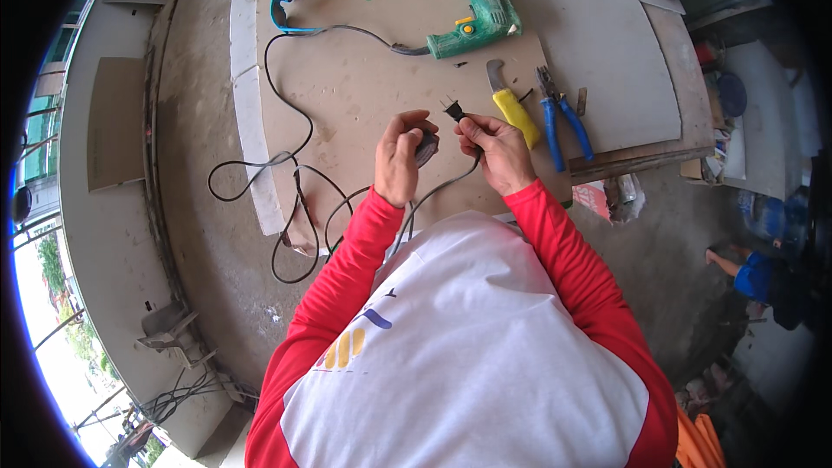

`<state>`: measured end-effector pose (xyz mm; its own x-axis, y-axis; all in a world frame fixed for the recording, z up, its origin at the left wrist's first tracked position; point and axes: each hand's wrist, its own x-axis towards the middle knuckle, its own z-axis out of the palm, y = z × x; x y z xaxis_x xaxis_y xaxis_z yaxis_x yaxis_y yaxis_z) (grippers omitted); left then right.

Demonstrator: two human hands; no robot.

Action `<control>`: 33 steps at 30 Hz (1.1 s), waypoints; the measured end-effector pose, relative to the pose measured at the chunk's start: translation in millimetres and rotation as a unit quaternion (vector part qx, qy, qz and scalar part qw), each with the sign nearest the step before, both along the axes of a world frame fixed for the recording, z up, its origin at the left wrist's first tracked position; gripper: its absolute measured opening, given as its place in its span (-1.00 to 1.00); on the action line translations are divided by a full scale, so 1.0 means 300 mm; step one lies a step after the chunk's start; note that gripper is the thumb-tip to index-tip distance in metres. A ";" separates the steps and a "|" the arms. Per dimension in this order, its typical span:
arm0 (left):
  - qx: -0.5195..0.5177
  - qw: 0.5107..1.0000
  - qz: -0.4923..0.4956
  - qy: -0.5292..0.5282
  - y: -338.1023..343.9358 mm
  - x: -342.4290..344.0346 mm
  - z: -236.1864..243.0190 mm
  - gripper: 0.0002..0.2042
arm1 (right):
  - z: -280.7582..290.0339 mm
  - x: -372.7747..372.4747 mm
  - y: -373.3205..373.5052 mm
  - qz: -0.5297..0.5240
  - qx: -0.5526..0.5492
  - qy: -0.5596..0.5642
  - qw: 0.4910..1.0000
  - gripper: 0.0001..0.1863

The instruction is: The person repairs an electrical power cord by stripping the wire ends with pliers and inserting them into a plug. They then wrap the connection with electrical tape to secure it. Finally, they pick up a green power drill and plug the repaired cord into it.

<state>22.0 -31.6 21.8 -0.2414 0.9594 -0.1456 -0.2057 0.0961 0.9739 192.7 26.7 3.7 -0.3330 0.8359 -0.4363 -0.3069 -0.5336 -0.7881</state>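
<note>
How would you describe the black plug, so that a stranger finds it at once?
Over the brown board, find the person's right hand. It holds the black plug; unlike the blue-handled pliers nearby, this ends in metal prongs.

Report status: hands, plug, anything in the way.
Right hand gripping plug, prongs exposed. Left hand holding small dark object. Knife and pliers lie clear, off right.

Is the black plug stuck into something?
It's out: the right hand holds the black plug, and its metal prongs poke out bare, with no socket around them.
</note>
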 end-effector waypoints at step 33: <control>-0.001 0.996 0.023 0.092 -0.001 0.041 -0.002 -0.79 | 0.039 -0.033 -0.051 0.070 0.224 -0.113 0.966 -0.70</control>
<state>34.2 -32.0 21.1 -0.3077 0.9465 -0.0971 -0.0284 0.0928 0.9953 182.9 11.4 15.5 -0.3948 0.9114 -0.1159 -0.0504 -0.1475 -0.9878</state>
